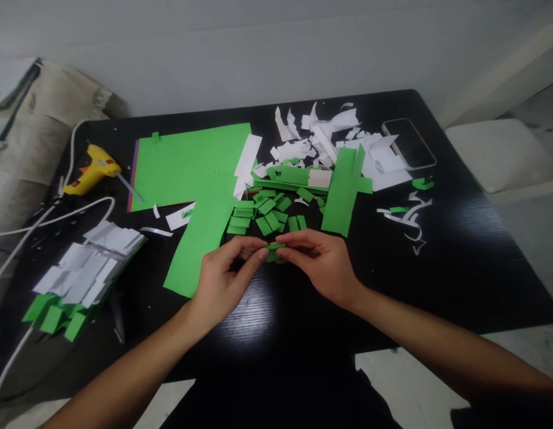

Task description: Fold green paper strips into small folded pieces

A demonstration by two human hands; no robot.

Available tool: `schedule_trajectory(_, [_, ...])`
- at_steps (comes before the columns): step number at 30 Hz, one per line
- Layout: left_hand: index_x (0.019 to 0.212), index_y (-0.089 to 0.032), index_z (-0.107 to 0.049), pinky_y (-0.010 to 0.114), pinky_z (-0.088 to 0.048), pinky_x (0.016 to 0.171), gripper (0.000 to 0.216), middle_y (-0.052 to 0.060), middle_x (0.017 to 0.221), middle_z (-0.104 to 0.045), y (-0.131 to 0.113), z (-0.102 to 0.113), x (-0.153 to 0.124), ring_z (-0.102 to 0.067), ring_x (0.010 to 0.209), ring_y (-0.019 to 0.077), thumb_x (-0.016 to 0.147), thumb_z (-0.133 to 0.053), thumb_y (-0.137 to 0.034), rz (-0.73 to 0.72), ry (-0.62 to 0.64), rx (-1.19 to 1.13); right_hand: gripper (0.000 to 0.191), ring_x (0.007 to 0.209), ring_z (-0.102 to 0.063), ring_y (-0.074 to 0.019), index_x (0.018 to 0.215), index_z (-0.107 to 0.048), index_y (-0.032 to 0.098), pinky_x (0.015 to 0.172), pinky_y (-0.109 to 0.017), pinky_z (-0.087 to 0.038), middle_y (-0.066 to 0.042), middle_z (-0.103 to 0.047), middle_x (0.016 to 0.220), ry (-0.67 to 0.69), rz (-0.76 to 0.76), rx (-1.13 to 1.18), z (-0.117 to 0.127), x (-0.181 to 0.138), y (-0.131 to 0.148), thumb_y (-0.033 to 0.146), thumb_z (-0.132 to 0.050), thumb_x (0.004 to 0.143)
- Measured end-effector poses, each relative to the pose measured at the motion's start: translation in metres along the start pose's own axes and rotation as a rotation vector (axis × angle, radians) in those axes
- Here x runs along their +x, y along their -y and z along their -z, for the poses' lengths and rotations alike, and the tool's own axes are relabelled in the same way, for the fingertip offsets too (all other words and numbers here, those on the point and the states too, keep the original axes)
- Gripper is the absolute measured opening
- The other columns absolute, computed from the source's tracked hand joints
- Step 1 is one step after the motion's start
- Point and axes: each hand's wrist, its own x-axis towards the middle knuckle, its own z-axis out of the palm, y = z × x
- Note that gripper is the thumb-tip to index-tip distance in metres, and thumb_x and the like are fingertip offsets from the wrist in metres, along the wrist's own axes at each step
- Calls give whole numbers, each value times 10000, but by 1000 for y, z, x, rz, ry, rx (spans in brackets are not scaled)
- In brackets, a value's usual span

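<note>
Between both hands, over the front half of the black table, is a small green paper piece (273, 252). My left hand (229, 268) pinches its left end with thumb and fingertips. My right hand (321, 262) pinches the opposite end the same way. The fingers partly cover the piece, so its full shape is hidden. Just beyond my hands lies a loose pile of small folded green paper pieces (268, 221). A long green paper strip (341, 193) slants behind my right hand, and a wide green sheet (200, 238) reaches under my left wrist.
A yellow glue gun (94, 170) with a white cord lies at the left. Nearer stands a layered white-and-green paper construction (91, 268). White paper scraps (321, 140) and a phone (409, 143) are at the back right. Curled white offcuts (408, 217) lie along the right.
</note>
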Motion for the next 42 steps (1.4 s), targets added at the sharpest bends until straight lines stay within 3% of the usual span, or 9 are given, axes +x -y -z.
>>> schedule_trajectory(11, [965, -198, -751, 222, -584, 668, 40, -6, 808, -785, 1, 0, -2, -717, 677, 114, 944, -721, -216, -24, -32, 57, 133, 842, -799, -184, 964, -830, 231, 836, -325, -673, -26, -828, 936, -10, 61, -66, -2, -3, -1, 237, -854, 834])
schedule_trajectory(20, [980, -197, -750, 259, -613, 687, 57, 17, 849, -795, 2, 0, -3, -731, 691, 132, 961, -707, -229, -73, -23, 100, 278, 854, -792, -200, 1014, -814, 216, 821, -338, -672, -47, -821, 935, 26, -18, -42, -1, 0, 1, 360, -890, 789])
schedule_trajectory(29, [987, -187, -738, 252, -618, 715, 51, 20, 869, -794, 0, 1, -3, -731, 711, 128, 961, -700, -207, -111, 0, 116, 226, 730, -758, -178, 912, -816, 199, 720, -307, -636, -41, -808, 859, 46, -1, -114, 0, 1, 4, 407, -852, 829])
schedule_trajectory(42, [985, -186, -718, 247, -598, 701, 44, 24, 861, -774, 0, 2, -3, -703, 735, 133, 959, -684, -195, -143, 32, 138, 210, 785, -752, -183, 904, -790, 209, 736, -301, -625, -36, -792, 862, 71, 35, -162, 0, 0, 3, 413, -814, 862])
